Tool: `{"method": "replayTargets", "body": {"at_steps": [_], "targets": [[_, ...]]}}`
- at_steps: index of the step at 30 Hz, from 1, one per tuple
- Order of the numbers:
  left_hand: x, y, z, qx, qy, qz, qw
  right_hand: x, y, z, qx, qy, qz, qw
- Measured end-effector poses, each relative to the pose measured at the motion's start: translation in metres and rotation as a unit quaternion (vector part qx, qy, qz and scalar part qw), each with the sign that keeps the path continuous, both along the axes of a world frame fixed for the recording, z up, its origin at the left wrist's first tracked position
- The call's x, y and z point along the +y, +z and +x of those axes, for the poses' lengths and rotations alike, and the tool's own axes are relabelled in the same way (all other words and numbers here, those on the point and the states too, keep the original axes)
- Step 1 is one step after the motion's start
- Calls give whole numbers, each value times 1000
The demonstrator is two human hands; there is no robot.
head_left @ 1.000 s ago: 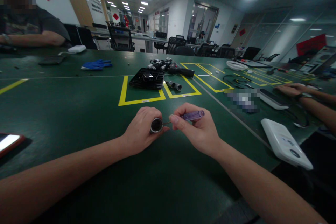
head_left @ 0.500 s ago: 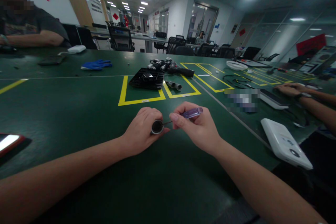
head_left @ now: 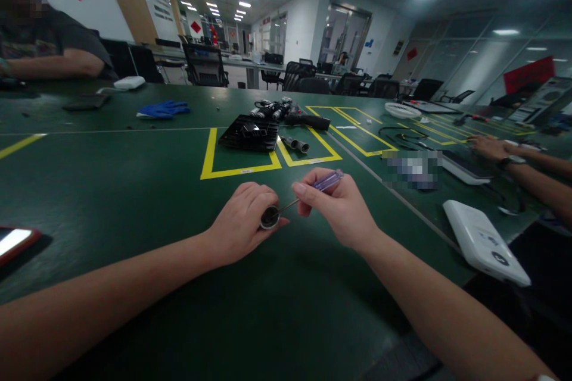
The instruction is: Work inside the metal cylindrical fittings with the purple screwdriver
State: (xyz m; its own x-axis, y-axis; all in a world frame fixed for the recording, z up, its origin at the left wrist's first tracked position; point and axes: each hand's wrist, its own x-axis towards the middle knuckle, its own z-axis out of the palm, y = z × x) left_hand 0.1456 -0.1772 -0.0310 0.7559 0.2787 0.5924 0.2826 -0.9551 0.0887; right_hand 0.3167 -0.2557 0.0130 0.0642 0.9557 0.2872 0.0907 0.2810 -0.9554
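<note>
Gripping a short metal tube over the green table, the left hand is curling its fingers around it. The right hand is pinching a purple-handled screwdriver, its shaft reaching the tube's open rim. Work on this tube seems to be progressing; the dark bore is hiding how much is finished. Farther off, two similar tubes are lying unheld near a black slatted panel, their stage not showing.
</note>
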Motion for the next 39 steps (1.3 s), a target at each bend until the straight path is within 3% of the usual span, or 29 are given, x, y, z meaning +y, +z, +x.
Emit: {"method": "replayTargets", "body": {"at_steps": [5,9,12,16,22,27,29,34,39], "targets": [[3,-2,-1,-33,14,-33,999,7,-6,-1,116,8,-39,993],[5,-4,-2,-55,16,-52,997,8,-9,-2,138,22,-23,990],[4,-4,-2,-59,7,-55,997,4,-8,-3,82,17,23,996],[5,-5,-2,-60,-2,-62,996,-6,-3,-6,-78,6,93,993],[6,-5,-4,-74,-20,-77,994,-17,7,-10,-295,41,250,921],[2,1,-6,-137,15,-88,987,-28,22,-16,-446,98,312,833],[-2,4,-10,-151,43,-88,984,-32,26,-20,-466,115,318,818],[-18,5,-35,-146,77,-99,981,-33,32,-36,-422,158,286,846],[-31,-1,-60,-161,72,-125,976,-26,38,-55,-380,185,243,873]]}}
